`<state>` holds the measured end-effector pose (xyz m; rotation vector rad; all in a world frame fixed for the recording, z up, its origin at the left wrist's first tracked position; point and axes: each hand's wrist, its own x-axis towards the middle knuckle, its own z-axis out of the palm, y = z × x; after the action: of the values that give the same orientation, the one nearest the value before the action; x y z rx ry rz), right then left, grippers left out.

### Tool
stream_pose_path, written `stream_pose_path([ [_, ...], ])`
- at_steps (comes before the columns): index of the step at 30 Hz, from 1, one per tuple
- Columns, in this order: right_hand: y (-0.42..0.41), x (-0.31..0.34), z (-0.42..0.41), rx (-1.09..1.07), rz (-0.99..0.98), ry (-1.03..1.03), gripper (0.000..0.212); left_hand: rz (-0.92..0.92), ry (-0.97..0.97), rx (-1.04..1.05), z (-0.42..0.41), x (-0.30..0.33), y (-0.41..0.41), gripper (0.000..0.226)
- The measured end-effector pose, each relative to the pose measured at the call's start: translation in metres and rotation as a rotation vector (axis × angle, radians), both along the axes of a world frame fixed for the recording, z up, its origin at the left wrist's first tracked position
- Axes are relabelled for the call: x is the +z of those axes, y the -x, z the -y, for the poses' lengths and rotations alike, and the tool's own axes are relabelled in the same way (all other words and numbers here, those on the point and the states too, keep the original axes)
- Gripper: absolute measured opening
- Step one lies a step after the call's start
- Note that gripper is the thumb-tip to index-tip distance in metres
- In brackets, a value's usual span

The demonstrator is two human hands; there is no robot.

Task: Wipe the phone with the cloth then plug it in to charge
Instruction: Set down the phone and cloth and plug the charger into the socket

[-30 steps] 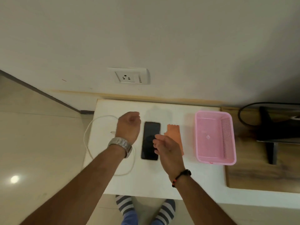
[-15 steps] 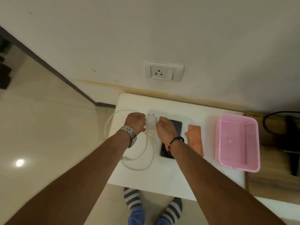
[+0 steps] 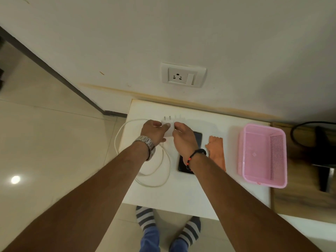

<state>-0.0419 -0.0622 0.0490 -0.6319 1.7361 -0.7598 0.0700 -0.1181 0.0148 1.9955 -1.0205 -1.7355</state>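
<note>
A white charger plug (image 3: 168,127) with two metal pins pointing at the wall is held above the white table (image 3: 209,193) between both hands. My left hand (image 3: 153,132) grips its left side and my right hand (image 3: 183,138) pinches its right side. Its white cable (image 3: 163,176) loops over the table's left edge and back. The dark phone (image 3: 183,163) lies flat on the table, partly hidden under my right wrist. An orange cloth (image 3: 217,152) lies just right of the phone. The wall socket (image 3: 182,75) is above the table.
A pink plastic basket (image 3: 263,155) stands at the table's right end. Beyond it a wooden surface (image 3: 300,197) carries a black stand (image 3: 325,157) and black cable. The tiled floor (image 3: 45,142) lies to the left. My striped socks (image 3: 167,226) show below the front edge.
Both hands have closed on the charger plug and lifted it a little towards the wall. The view has shifted left and nearer the socket. Phone and cloth have not moved.
</note>
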Motion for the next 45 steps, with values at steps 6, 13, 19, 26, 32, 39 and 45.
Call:
stream_pose_path([
  [6, -0.003, 0.014, 0.000, -0.031, 0.060, 0.196, 0.033, -0.231, 0.035, 0.080, 0.019, 0.040, -0.034, 0.041],
  [13, -0.048, -0.025, -0.082, 0.546, -0.472, 0.090, 0.010, -0.462, 0.004, 0.347, 0.030, 0.090, -0.091, 0.021],
  [19, -0.087, -0.054, -0.117, 0.775, -0.710, 0.157, 0.018, -0.423, -0.048, 0.376, 0.018, 0.087, -0.120, 0.040],
  [26, -0.087, -0.076, -0.095, 0.993, -0.880, 0.196, 0.013, -0.476, -0.095, 0.388, 0.006, 0.073, -0.123, 0.035],
  [32, -0.082, -0.041, -0.083, 0.800, -0.752, 0.379, 0.007, -0.613, -0.095, 0.439, 0.007, 0.081, -0.114, 0.037],
  [39, -0.068, 0.057, -0.040, -0.069, 0.109, 0.174, 0.025, -0.632, -0.022, 0.401, 0.014, 0.106, -0.095, 0.036],
  [45, -0.055, 0.111, -0.024, -0.249, 0.190, 0.243, 0.007, -0.666, -0.038, 0.455, 0.015, 0.127, -0.063, 0.034],
])
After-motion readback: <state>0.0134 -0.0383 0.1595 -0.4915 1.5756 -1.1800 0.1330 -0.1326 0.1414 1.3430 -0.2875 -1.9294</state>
